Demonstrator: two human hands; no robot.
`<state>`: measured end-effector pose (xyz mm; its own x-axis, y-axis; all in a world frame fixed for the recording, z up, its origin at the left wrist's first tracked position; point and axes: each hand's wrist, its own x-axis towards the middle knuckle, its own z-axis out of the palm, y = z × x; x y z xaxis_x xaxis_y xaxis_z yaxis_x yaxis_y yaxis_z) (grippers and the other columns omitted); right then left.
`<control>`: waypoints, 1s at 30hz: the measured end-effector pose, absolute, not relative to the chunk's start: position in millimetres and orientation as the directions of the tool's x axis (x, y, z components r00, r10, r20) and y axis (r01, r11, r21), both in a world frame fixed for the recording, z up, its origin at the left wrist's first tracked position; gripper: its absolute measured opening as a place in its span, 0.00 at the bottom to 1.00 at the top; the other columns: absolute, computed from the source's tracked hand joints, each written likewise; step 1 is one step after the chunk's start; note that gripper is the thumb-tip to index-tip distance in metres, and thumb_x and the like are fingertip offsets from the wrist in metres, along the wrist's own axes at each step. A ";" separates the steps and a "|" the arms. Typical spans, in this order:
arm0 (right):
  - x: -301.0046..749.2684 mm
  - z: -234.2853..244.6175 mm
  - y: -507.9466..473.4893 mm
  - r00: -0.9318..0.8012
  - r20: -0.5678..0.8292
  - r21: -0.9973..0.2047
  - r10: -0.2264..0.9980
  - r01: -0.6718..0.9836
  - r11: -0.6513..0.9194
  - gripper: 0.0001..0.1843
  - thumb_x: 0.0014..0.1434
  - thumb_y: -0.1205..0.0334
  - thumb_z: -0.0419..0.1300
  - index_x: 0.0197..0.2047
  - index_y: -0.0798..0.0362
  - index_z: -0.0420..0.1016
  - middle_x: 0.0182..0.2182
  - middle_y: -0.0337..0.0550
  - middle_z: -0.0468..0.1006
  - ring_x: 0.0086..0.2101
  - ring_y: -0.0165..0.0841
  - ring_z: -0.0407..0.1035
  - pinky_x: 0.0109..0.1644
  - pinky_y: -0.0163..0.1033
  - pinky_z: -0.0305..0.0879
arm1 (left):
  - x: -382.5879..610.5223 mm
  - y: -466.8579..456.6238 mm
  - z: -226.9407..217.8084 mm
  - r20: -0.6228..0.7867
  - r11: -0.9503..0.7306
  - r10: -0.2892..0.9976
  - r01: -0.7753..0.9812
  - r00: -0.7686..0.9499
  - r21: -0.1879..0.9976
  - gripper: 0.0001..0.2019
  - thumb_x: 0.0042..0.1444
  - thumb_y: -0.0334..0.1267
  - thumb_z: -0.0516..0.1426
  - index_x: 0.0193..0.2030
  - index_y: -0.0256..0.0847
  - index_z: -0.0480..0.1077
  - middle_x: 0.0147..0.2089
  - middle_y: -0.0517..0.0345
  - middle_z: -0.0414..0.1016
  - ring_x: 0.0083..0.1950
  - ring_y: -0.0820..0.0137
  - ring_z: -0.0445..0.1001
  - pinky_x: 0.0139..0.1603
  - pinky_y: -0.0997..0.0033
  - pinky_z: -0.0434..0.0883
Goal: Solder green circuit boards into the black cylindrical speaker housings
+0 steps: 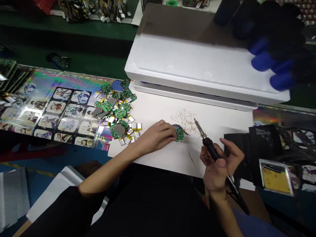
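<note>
My left hand (158,135) rests on the white work surface (160,108), fingers closed on a small round green circuit board (179,134) with a battery attached. My right hand (218,163) grips a black soldering iron (207,141) like a pen. Its metal tip points up and left, a short way to the right of the board and not touching it. Small specks of solder debris (184,118) lie scattered just behind the board.
A pile of green circuit boards and silver batteries (118,113) lies to the left. White foam trays (197,65) are stacked at the back, with another person's blue-gloved hand (274,62) over them. A black stand with a yellow sponge (275,176) sits at the right.
</note>
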<state>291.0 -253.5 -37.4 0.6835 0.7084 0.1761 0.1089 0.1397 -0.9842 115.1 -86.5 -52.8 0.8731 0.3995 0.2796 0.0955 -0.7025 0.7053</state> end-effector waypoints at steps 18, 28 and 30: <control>307.4 -37.5 -294.8 0.377 0.447 -0.693 0.811 0.719 0.047 0.02 0.62 0.64 0.68 0.40 0.49 0.81 0.31 0.39 0.86 0.26 0.33 0.81 0.23 0.33 0.72 | 115.7 -82.3 -49.0 0.287 -0.781 0.319 0.080 0.903 0.619 0.10 0.77 0.37 0.54 0.48 0.39 0.77 0.51 0.47 0.82 0.53 0.61 0.75 0.58 0.59 0.74; 306.9 -37.1 -288.7 0.290 0.493 -0.642 0.820 0.758 0.118 0.07 0.61 0.68 0.67 0.42 0.50 0.79 0.31 0.39 0.85 0.30 0.35 0.82 0.32 0.36 0.80 | 115.0 -82.4 -49.8 0.291 -0.791 0.314 0.079 0.904 0.607 0.10 0.76 0.37 0.54 0.50 0.40 0.77 0.53 0.47 0.81 0.53 0.61 0.75 0.57 0.60 0.74; 306.4 -35.8 -287.0 0.271 0.500 -0.639 0.823 0.757 0.139 0.08 0.60 0.69 0.68 0.42 0.50 0.79 0.31 0.39 0.85 0.29 0.35 0.82 0.31 0.36 0.80 | 115.1 -82.5 -49.7 0.290 -0.792 0.317 0.083 0.903 0.605 0.10 0.76 0.37 0.54 0.50 0.40 0.77 0.52 0.47 0.81 0.52 0.61 0.75 0.57 0.60 0.74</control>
